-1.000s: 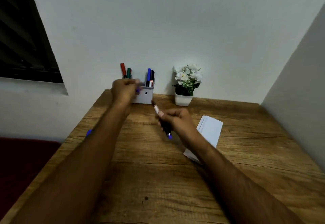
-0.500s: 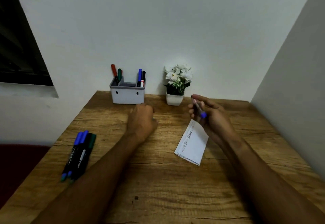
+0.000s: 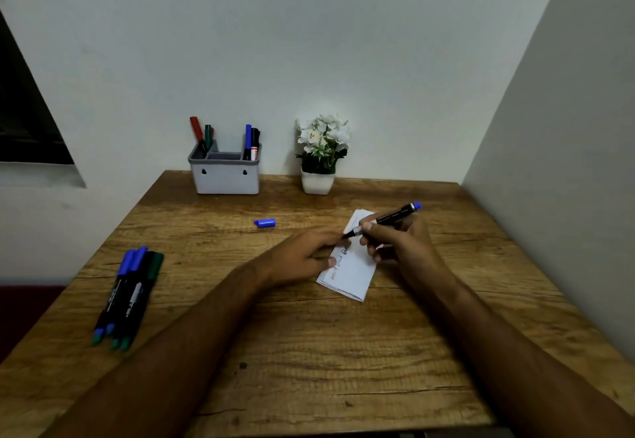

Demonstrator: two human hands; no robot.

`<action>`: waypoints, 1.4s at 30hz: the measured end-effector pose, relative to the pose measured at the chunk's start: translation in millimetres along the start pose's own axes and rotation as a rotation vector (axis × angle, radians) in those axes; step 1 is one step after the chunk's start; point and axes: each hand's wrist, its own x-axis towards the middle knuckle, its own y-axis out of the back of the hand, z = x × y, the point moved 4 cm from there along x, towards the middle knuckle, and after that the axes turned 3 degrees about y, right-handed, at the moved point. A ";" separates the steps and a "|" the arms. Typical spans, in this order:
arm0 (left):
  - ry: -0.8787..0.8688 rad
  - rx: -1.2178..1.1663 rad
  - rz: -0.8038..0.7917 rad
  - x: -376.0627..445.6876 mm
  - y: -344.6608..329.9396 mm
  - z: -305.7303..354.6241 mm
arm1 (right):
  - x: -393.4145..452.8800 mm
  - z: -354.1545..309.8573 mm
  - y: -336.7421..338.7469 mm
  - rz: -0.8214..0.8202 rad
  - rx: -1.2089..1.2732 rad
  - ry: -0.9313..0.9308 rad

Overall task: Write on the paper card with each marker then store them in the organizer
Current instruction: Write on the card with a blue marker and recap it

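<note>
Right hand (image 3: pixel 395 241) fingers (image 3: pixel 368 228) pinch uncapped blue marker (image 3: pixel 385 219), tip over paper card (image 3: pixel 348 265). Left hand (image 3: pixel 302 255) fingers flat, holding card on bench (image 3: pixel 309 351). Blue cap (image 3: pixel 265 222) left of fingers; organizer (image 3: pixel 225 171) beyond.

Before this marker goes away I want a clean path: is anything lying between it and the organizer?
Only its blue cap lies on the table between the marker in the right hand and the organizer.
</note>
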 end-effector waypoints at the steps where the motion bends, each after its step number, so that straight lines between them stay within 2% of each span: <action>1: -0.003 0.018 -0.008 -0.2 -1.8 -0.7 | -3.4 -0.1 0.1 -0.014 -0.021 0.009; 7: -0.033 0.118 0.016 1.6 -4.1 1.5 | -15.7 5.6 -4.8 -0.159 -0.202 0.042; 17: -0.057 0.158 0.033 1.0 -5.7 -1.1 | -23.9 7.2 -19.7 -0.248 -0.338 0.183; 30: -0.036 0.133 0.031 2.7 -9.8 -9.1 | -21.9 19.3 -26.9 -0.200 -0.486 0.265; 42: -0.034 0.142 0.056 -0.2 -8.5 -5.4 | -22.5 20.6 -30.9 -0.226 -0.449 0.258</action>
